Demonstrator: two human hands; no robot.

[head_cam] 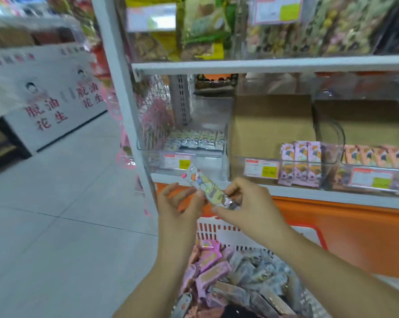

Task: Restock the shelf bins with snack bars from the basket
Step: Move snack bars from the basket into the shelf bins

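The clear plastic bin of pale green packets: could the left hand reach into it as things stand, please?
Probably yes: the clear plastic bin sits open-topped above the left hand, nothing between, though it pinches a cartoon-printed snack bar.

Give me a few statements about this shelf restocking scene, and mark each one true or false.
1. The left hand and right hand hold one snack bar between them. True.
2. The basket is empty. False: the basket is piled with wrapped bars.
3. The leftmost clear bin is full to its rim. False: the leftmost clear bin has only a low layer of bars.
4. Pink-wrapped bars stand upright on the shelf. True.
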